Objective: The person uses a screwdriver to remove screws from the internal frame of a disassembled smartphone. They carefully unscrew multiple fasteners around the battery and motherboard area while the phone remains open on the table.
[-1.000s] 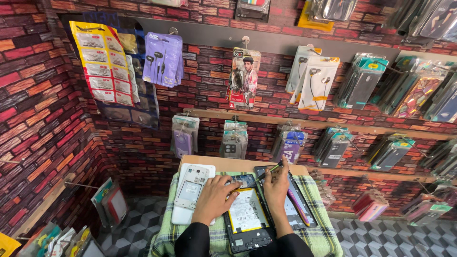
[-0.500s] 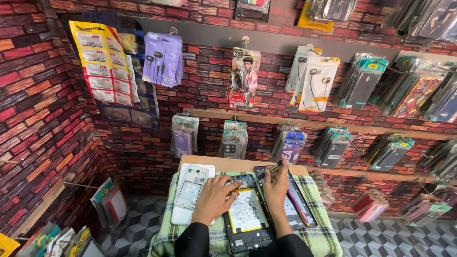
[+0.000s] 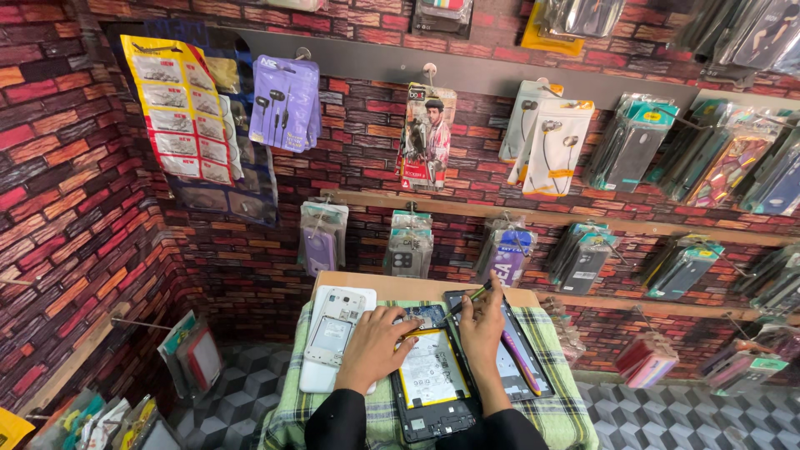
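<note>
An opened phone point(image 3: 433, 379) with its back off lies on a green checked cloth point(image 3: 287, 412), showing a white battery framed in yellow. My left hand point(image 3: 372, 346) rests flat on the phone's upper left corner. My right hand point(image 3: 482, 327) pinches a thin dark tool point(image 3: 467, 298) above the phone's top edge, tip pointing down toward the board. A white phone back cover point(image 3: 335, 335) lies left of my left hand. A dark screen panel point(image 3: 518, 360) lies to the right.
The small wooden table point(image 3: 379, 285) stands against a brick-pattern wall point(image 3: 58, 200). Packaged earphones point(image 3: 285, 104), phone cases point(image 3: 632, 150) and accessory packets hang on hooks above and beside it. More packets hang low at left point(image 3: 190, 354) and right point(image 3: 646, 360).
</note>
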